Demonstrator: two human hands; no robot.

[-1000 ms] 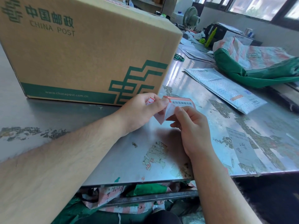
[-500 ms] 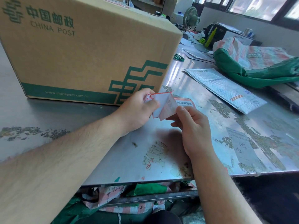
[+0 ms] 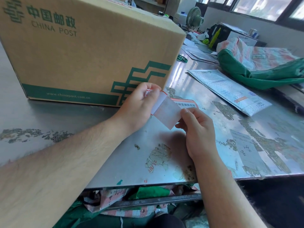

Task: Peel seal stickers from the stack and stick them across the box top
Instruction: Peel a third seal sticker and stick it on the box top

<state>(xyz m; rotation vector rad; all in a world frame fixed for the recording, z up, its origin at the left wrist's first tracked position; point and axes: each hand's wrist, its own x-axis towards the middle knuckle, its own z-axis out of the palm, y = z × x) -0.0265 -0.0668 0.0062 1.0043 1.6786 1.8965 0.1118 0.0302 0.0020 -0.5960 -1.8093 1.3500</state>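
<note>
Cardboard box (image 3: 92, 51) sits at left on the steel counter (image 3: 49, 116), top barely in view, contents unseen. Just before its right corner the left hand (image 3: 139, 104) pinches the red-edged end of a seal sticker (image 3: 166, 111), part-lifted off the stack (image 3: 185, 103) that the right hand (image 3: 197, 129) grips between thumb and fingers. The step probably goes best with a slow, low pull and the stack held firm, so the sticker doesn't curl or tear; green sack (image 3: 263, 76) far right, contents hidden.
</note>
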